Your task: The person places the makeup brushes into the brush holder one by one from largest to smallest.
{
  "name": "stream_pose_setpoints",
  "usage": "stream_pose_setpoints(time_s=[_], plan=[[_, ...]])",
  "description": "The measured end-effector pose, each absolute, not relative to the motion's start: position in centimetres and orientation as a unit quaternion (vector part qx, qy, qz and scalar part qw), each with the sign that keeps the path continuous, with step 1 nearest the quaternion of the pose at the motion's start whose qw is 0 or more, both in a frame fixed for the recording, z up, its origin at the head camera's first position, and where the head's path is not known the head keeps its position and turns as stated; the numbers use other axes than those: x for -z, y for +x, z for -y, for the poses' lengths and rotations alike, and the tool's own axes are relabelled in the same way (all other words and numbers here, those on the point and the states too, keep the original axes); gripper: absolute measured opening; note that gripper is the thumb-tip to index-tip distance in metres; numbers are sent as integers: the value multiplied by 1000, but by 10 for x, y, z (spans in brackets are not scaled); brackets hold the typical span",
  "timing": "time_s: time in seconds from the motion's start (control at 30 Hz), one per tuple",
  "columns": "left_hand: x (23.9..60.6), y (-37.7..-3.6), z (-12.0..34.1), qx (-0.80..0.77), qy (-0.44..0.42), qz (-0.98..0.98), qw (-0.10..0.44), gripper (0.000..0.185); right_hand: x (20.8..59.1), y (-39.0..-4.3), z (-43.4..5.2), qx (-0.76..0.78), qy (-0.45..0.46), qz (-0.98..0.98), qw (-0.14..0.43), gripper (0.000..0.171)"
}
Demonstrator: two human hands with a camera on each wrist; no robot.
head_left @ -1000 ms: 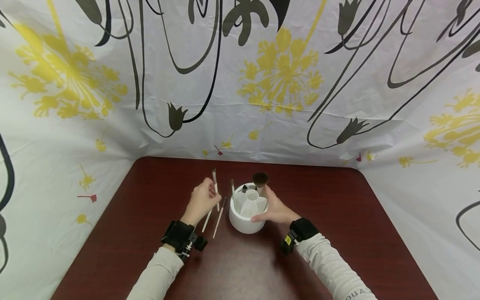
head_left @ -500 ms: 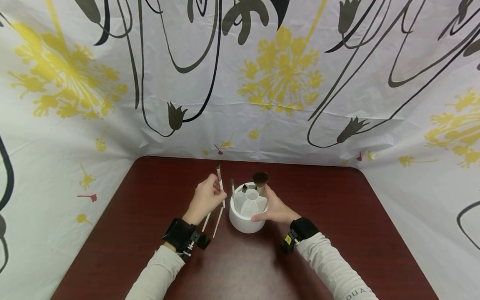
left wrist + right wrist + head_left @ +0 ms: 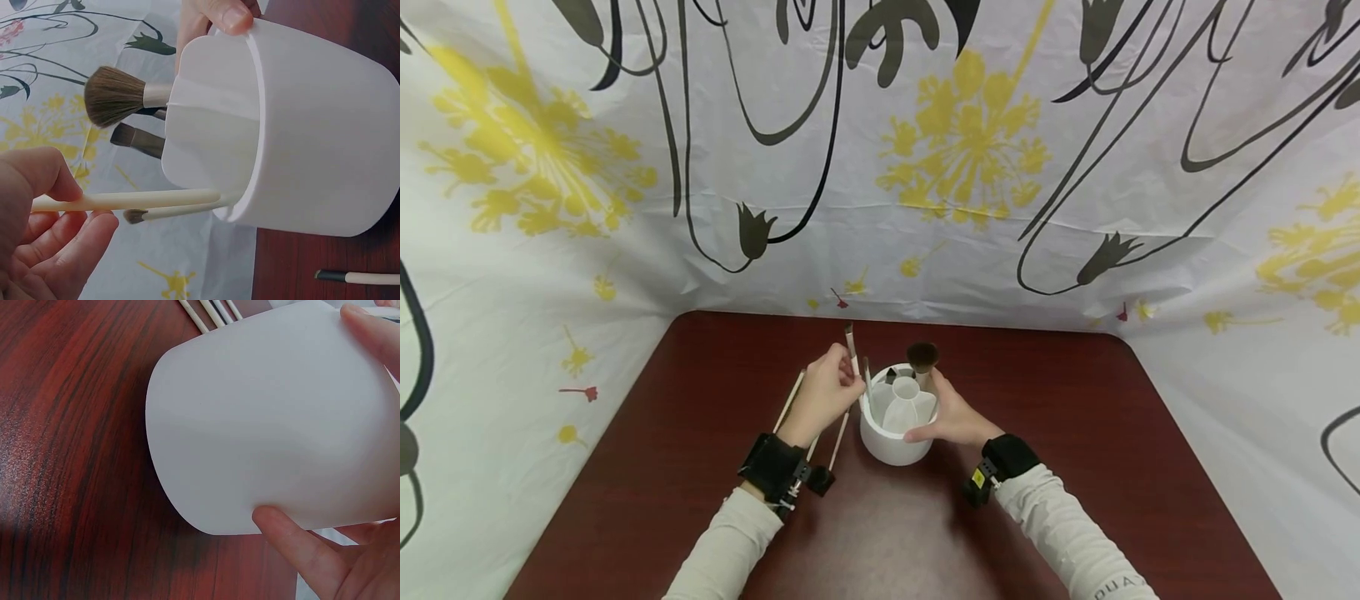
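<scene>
A white round holder [image 3: 895,437] with inner compartments stands on the dark red table [image 3: 1075,467]. My right hand [image 3: 951,415] grips its right side, thumb on the wall [image 3: 294,540]. My left hand [image 3: 827,392] pinches a thin cream-handled brush [image 3: 852,350] upright just left of the holder's rim; its handle [image 3: 125,200] runs into the holder [image 3: 312,137]. A big fluffy brush [image 3: 922,360], a flat dark brush [image 3: 139,140] and a thin brush [image 3: 866,377] stand in the holder.
Thin cream-handled brushes [image 3: 838,439] lie on the table beside my left wrist, one more [image 3: 790,400] to the left of the hand. A flowered white cloth [image 3: 880,167] walls in the table at the back and both sides.
My left hand has carried its brush up and to the right, from beside the loose brushes to the holder's left rim. The right hand has kept its hold on the holder.
</scene>
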State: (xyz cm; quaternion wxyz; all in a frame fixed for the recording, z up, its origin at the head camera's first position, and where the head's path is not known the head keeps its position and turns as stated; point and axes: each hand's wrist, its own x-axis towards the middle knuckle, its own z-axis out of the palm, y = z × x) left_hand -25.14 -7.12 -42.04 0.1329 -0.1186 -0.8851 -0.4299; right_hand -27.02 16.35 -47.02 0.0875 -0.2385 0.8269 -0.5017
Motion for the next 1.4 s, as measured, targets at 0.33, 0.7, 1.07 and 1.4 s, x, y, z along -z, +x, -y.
stream_pose_setpoints(time_s=[0.33,0.7,1.07,1.4], plan=[[424,-254,64,432,-122,879,158,18,468,-268,-162,499,-234,-830,84,109],[427,-253,60,442,-126,876,144,18,468,-267,-162,491,-216,-839,89,111],[434,-253,58,448,-132,875,131,19,468,-268,-161,498,-226,-834,75,112],[443,-253,60,441,-144,875,136,19,463,-265,-160,486,-225,-841,82,112]])
